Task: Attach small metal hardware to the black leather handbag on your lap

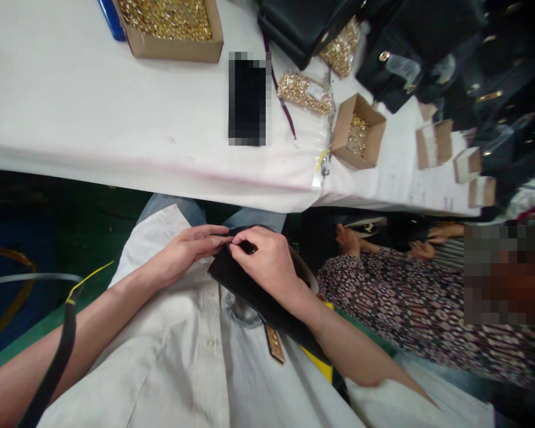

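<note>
"Condition of the grip?"

"Right hand (267, 258): thumb and forefinger pressed together at the edge of the black piece (256, 296); anything between them, I cannot tell. Left hand (196, 246): fingers outstretched along that edge."

"Location, and handling?"

"On the lap (263, 220), near the counter (93, 113). Advisable: left fingers bracing the edge, right pinch close in, piece lying flat."

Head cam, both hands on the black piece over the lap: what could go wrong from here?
1. The black piece is off the table, so it might slip if the hands loosen.
2. The right hand pinches close to the fingertips of the left hand; a finger could get nipped.
3. The open box of gold pieces sits near the table's edge; a bump might spill it.
</note>
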{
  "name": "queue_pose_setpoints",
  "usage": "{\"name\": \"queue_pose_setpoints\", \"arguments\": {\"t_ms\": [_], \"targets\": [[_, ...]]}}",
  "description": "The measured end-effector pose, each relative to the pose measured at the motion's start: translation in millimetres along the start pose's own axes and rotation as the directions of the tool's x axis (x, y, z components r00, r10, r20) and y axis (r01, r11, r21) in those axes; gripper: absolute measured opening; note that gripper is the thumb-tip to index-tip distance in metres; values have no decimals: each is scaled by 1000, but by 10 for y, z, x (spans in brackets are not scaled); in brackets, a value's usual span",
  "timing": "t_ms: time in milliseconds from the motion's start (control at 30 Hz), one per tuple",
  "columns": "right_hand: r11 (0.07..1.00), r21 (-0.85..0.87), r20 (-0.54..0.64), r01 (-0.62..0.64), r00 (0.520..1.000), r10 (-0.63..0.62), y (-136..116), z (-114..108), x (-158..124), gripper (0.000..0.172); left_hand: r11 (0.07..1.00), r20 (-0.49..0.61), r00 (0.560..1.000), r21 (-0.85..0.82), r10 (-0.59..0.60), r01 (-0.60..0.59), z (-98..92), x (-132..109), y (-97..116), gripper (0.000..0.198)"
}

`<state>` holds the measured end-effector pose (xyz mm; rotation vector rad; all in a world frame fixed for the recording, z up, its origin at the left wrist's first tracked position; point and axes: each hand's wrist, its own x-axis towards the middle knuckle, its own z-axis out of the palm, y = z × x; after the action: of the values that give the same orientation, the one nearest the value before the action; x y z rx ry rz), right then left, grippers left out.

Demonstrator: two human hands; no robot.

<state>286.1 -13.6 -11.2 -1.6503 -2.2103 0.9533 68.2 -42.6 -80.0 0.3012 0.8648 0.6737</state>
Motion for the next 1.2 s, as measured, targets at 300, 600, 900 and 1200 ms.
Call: {"name": "queue_pose_setpoints", "arguments": {"t_ms": [300,600,900,1200], "targets": [[993,102,-38,-51,998,55,44,-29,-11,27,778,-102,926,580,365,-243,361,-306,100,35],[947,284,3,-147,988,152,187,-123,46,26,494,482,823,659,301,-567,571,-880,439,22],[825,523,58,-215,974,217,290,-116,158,25,39,295,875,941,384,-335,729,-400,96,29],[703,643,160,-304,951,265,407,-133,181,34,263,210,832,884,514,-386,494,61,48,32]]}}
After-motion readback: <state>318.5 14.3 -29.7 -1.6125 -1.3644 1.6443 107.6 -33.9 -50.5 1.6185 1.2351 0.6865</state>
